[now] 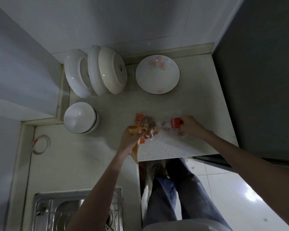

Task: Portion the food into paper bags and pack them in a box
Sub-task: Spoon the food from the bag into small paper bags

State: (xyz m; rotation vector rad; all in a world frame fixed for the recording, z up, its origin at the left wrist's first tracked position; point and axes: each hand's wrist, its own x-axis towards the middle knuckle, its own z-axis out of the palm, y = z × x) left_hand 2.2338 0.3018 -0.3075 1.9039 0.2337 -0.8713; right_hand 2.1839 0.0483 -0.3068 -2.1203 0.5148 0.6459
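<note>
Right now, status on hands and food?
Left hand grips tan paper bag. Right hand pinches red-labelled clear food packet. Nothing blocking.

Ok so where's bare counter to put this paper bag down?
Bare counter lies left of your left hand, between the upturned bowl and the sink. A narrower strip sits between the flowered plate and the snack packets. Crowded: the dish rack corner and around your right hand.

Dim light falls on a pale speckled bench [182, 144] below white wall panels [123, 22], beside a glossy tiled floor [240, 197].
</note>
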